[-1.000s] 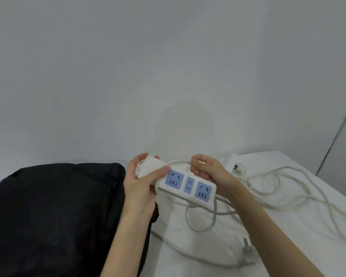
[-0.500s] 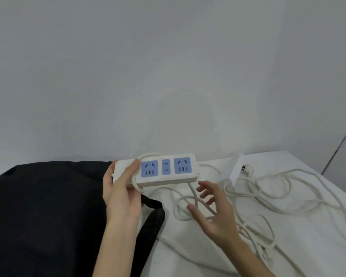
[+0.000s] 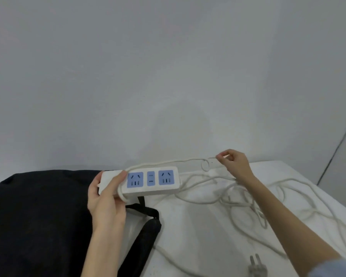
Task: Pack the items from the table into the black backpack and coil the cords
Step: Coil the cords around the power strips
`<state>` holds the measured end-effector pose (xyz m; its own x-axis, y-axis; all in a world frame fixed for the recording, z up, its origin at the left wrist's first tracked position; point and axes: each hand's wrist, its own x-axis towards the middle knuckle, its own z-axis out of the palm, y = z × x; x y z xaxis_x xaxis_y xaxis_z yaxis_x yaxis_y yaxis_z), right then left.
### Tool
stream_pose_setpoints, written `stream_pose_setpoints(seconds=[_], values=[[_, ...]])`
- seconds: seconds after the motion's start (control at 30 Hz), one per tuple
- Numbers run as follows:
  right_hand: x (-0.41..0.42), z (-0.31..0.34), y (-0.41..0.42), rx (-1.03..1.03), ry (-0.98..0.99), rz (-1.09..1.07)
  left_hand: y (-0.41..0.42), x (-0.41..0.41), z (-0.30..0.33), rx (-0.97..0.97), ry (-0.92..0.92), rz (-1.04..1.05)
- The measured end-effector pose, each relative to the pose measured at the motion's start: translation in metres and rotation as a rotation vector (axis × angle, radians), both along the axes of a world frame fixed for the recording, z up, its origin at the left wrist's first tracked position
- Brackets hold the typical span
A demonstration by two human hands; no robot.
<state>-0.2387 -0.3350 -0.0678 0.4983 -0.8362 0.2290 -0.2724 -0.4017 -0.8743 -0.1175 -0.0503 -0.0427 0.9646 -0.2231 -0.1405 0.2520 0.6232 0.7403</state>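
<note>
Head view. Since half a second ago: right hand (image 3: 235,162) raised from low over the loose loops to the level of the strip and carried out to the right, now pinching the cord; strip lowered slightly and kept level in the left hand.

Left hand (image 3: 106,198): curled round the left end of the white power strip (image 3: 146,182), thumb laid across the front face just left of the first blue socket, remaining fingers behind and mostly hidden. Grip at the very end, presumably to leave the body free for winding. One turn of white cord (image 3: 188,161) already looped round the strip beside the thumb, probably pinned there to stop it slipping.

Right hand: thumb and forefinger closed on the cord, other fingers loosely curled; a small kink in the line just left of the pinch. Cord drawn fairly straight from the top edge of the strip to the fingers, seemingly to take up slack before the next turn.

Remaining cord: tangled in loose loops on the white table (image 3: 198,236), near and beneath the right forearm. Grey plug (image 3: 257,265) at the near edge, well apart from the strip.

Black backpack (image 3: 38,220): lying at the left of the table under the left wrist, strap trailing toward the centre; whether open or zipped, not determinable. Nothing visibly packed yet; coiling judged at an early stage.
</note>
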Motion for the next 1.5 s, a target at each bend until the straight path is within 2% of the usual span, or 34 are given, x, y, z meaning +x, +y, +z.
stream_pose_setpoints(seconds=[0.1,0.13,0.23,0.33,0.4,0.47,0.57,0.63,0.7,0.8,0.87,0.93,0.97,1.07,1.2,1.27,1.37,1.5], values=[[0.009,-0.009,0.022,-0.312,0.382,-0.094,-0.007,0.001,-0.006,-0.069,-0.001,-0.098],[0.011,-0.019,0.032,-0.372,0.435,-0.071,-0.007,0.003,-0.008,-0.084,-0.010,-0.142],[0.005,-0.044,0.052,-0.367,0.377,-0.030,0.006,0.009,-0.005,-0.218,0.106,-0.290],[-0.001,-0.039,0.043,-0.324,0.249,-0.094,0.022,0.013,0.006,-0.155,0.058,-0.331],[0.002,-0.030,0.034,-0.346,0.269,-0.146,0.022,0.012,0.004,-0.091,0.028,-0.377],[0.008,-0.027,0.024,-0.354,0.375,-0.171,0.016,0.014,-0.005,-0.081,0.038,-0.376],[0.006,-0.027,-0.003,-0.167,0.448,-0.143,0.020,0.019,-0.011,-0.041,0.005,-0.301],[-0.004,-0.023,-0.015,0.076,0.341,0.029,0.035,0.018,-0.005,-0.077,-0.009,-0.291],[-0.011,-0.019,-0.012,0.162,0.335,0.175,0.042,0.016,-0.001,-0.139,0.027,-0.278],[-0.008,-0.029,-0.001,-0.112,0.468,0.144,0.044,0.016,-0.002,-0.190,-0.005,-0.150],[-0.002,-0.043,0.012,-0.385,0.553,0.054,0.036,0.017,-0.004,-0.061,-0.083,-0.063],[0.001,-0.066,0.024,-0.738,0.477,-0.053,0.027,0.018,-0.002,-0.124,-0.045,-0.001],[0.001,-0.075,0.034,-0.833,0.399,-0.076,0.022,0.019,-0.004,-0.136,-0.081,0.033],[0.009,-0.093,0.072,-0.891,0.171,0.073,0.013,0.005,0.000,-0.148,-0.068,0.158],[0.004,-0.102,0.113,-0.843,0.070,0.357,0.005,-0.006,0.009,-0.127,-0.054,0.247],[0.001,-0.104,0.130,-0.912,0.120,0.409,0.005,-0.009,0.009,-0.142,-0.050,0.272],[0.002,-0.102,0.145,-1.150,0.334,0.324,0.003,-0.014,0.009,-0.186,-0.040,0.203],[0.000,-0.100,0.160,-1.281,0.521,0.316,-0.005,-0.017,0.001,-0.204,-0.033,0.174]])
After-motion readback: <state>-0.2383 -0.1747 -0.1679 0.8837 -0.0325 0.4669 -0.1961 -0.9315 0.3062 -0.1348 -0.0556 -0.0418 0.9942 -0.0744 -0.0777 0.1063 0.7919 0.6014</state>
